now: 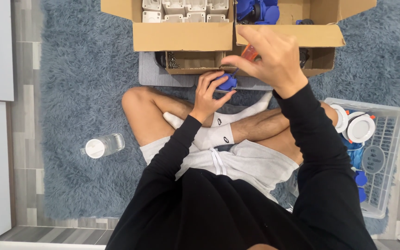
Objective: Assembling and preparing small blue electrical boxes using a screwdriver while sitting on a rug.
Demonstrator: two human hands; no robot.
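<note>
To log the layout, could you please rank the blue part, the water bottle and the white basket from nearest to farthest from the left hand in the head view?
1. Blue part: held in the left hand.
2. Water bottle: on the rug, left.
3. White basket: far right.

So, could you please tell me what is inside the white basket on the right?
The white basket holds round white fittings, a grey disc and small blue parts. The black sleeve covers its left side, so anything there is hidden.

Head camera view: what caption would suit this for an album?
Seated cross-legged on a blue rug, left hand holds a blue part; right hand works an orange-handled screwdriver.
</note>
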